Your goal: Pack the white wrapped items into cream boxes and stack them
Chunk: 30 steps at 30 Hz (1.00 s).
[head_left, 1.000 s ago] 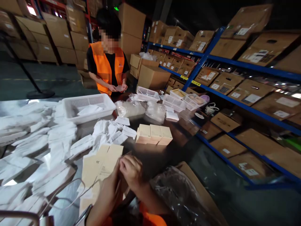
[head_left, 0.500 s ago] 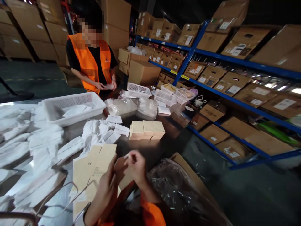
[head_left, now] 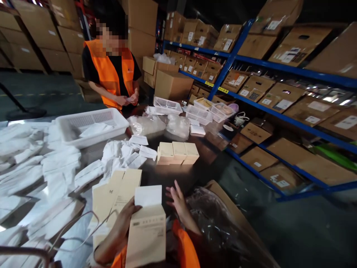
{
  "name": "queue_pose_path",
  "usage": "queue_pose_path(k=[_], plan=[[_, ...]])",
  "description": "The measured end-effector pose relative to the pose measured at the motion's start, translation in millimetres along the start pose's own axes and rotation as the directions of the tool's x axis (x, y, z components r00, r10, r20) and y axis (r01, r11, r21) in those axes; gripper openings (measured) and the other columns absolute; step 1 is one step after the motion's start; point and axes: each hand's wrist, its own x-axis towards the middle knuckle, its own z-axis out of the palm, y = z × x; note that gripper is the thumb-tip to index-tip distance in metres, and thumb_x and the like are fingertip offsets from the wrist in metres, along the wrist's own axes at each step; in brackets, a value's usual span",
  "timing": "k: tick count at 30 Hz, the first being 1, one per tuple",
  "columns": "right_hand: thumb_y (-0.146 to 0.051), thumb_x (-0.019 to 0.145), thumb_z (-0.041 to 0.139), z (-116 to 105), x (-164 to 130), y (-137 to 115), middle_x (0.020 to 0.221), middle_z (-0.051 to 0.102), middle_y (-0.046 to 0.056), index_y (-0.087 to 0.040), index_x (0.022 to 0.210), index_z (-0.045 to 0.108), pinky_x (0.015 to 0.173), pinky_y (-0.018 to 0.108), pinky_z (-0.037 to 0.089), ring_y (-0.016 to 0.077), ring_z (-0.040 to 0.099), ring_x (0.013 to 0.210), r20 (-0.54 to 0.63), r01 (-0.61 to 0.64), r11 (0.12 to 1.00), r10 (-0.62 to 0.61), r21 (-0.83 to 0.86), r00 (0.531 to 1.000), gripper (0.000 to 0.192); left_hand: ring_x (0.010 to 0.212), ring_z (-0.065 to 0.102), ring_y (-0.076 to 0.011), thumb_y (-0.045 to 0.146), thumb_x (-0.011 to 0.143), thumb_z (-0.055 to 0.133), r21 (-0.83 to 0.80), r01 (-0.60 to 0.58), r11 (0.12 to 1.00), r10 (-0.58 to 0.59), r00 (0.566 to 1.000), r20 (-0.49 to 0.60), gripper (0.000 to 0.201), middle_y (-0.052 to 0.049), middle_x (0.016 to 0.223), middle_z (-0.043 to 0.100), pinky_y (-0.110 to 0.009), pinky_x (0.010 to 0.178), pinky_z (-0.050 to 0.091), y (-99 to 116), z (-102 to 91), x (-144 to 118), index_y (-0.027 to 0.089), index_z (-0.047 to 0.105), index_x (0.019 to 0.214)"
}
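Left hand [head_left: 126, 217] is holding a tan carton [head_left: 146, 238] upright close to the body, thumb on its left edge, grip pinching it. White flap [head_left: 148, 195] is sticking up from the carton's top. Right hand [head_left: 178, 203] is hovering just right of the flap, fingers spread, touching nothing. Flat tan sleeves [head_left: 117, 193] are lying on the bench [head_left: 167, 176] just left of the carton. Three closed tan boxes [head_left: 178, 152] are sitting in a row mid-bench, white packets [head_left: 50, 167] piled to the left, white basket [head_left: 89, 126] behind them. A co-worker in an orange vest [head_left: 111, 74] is standing at the far end, handling something small.
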Motion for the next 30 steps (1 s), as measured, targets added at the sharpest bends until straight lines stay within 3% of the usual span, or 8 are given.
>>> queue_pose_path(k=[2,5,6,10,12,14,18,30], plan=[[-0.043,0.092,0.057,20,-4,-19,0.08,0.074,0.002,-0.022,0.126,0.058,0.055,0.029,0.056,0.0176,0.07,0.063,0.267,-0.272,0.924,0.2,0.269,0.943,0.041,0.051,0.061,-0.0178,0.027,0.063,0.078,0.049,-0.011,0.999,0.011,1.0,0.0,0.035,0.004,0.061,0.068,-0.026,0.05,0.046,-2,-0.7,-1,0.022,0.066,0.096],[-0.039,0.07,0.076,32,-14,-45,0.092,0.075,0.005,-0.021,0.123,0.059,0.074,0.038,0.057,0.0244,0.072,0.082,0.613,-0.682,0.527,0.335,0.508,0.716,0.058,0.056,0.061,-0.017,0.03,0.063,0.077,0.164,-0.114,0.98,0.129,0.988,-0.085,0.029,0.003,0.067,0.07,-0.025,0.052,0.045,-3,-7.8,-4,0.021,0.068,0.089],[-0.04,0.068,0.078,32,-19,-51,0.095,0.074,0.006,-0.021,0.12,0.06,0.08,0.039,0.056,0.026,0.071,0.087,0.628,-0.715,0.453,0.355,0.533,0.693,0.059,0.064,0.064,-0.0186,0.033,0.063,0.077,0.192,-0.166,0.967,0.195,0.97,-0.143,0.032,0.001,0.074,0.073,-0.025,0.055,0.046,-5,-11.6,-5,0.021,0.07,0.092],[-0.061,0.061,0.082,25,-32,-53,0.109,0.071,0.008,-0.024,0.129,0.056,0.089,0.043,0.051,0.0293,0.067,0.099,0.603,-0.635,0.498,0.251,0.59,0.757,0.081,0.095,0.066,-0.0287,0.053,0.061,0.079,0.329,-0.402,0.854,0.493,0.827,-0.27,0.047,-0.006,0.098,0.076,-0.033,0.077,0.052,-14,-29.3,-10,0.022,0.076,0.096],[-0.063,0.059,0.084,22,-34,-51,0.114,0.069,0.009,-0.026,0.127,0.058,0.091,0.043,0.05,0.0295,0.065,0.103,0.574,-0.475,0.632,0.058,0.613,0.817,0.082,0.09,0.065,-0.0294,0.063,0.059,0.078,0.369,-0.512,0.776,0.594,0.789,-0.155,0.055,-0.007,0.092,0.074,-0.035,0.075,0.053,-18,-34.8,-12,0.022,0.078,0.097],[-0.057,0.07,0.079,20,-32,-52,0.111,0.07,0.01,-0.026,0.117,0.064,0.095,0.045,0.048,0.029,0.063,0.106,0.472,-0.216,0.755,-0.137,0.619,0.871,0.058,0.08,0.064,-0.0263,0.066,0.058,0.078,0.369,-0.613,0.699,0.666,0.746,-0.022,0.057,-0.006,0.084,0.072,-0.034,0.07,0.053,-20,-36.2,-12,0.025,0.08,0.097],[-0.045,0.088,0.065,21,-25,-60,0.103,0.073,0.01,-0.027,0.113,0.066,0.098,0.05,0.047,0.0278,0.065,0.105,0.294,0.146,0.81,-0.365,0.568,0.884,0.031,0.075,0.063,-0.0224,0.059,0.064,0.08,0.369,-0.74,0.563,0.758,0.64,0.128,0.035,-0.006,0.077,0.068,-0.03,0.065,0.053,-19,-30.3,-10,0.027,0.082,0.077],[-0.044,0.087,0.066,17,-21,-58,0.1,0.076,0.006,-0.033,0.109,0.072,0.091,0.046,0.051,0.0251,0.068,0.096,0.289,0.146,0.804,-0.367,0.576,0.884,0.025,0.076,0.063,-0.0188,0.054,0.077,0.075,0.347,-0.814,0.465,0.805,0.552,0.216,0.027,-0.004,0.078,0.065,-0.026,0.067,0.054,-20,-21.5,-12,0.028,0.08,0.074]])
